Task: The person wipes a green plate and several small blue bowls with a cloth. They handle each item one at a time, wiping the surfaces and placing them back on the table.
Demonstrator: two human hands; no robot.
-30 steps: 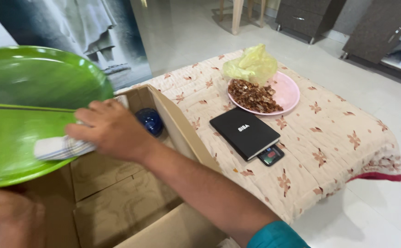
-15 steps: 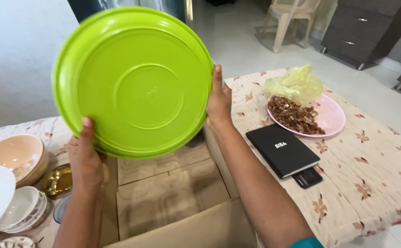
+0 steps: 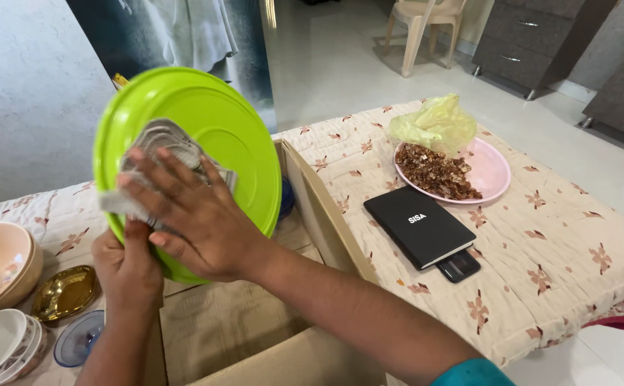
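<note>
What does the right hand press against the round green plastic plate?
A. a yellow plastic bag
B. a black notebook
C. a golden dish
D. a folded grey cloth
D: the right hand lies flat on a folded grey cloth against the round green plastic plate, while the left hand grips the plate's lower rim.

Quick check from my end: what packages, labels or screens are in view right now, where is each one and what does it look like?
Cardboard box: open, brown, in front of the person, below the green plate held by the left hand and wiped by the right hand.
Black book: flat, rectangular, on the floral cloth, small white label on its cover.
Phone: dark, screen dim, partly tucked under the book.
Yellow plastic bag: crumpled, on the pink plate's far edge.
</note>
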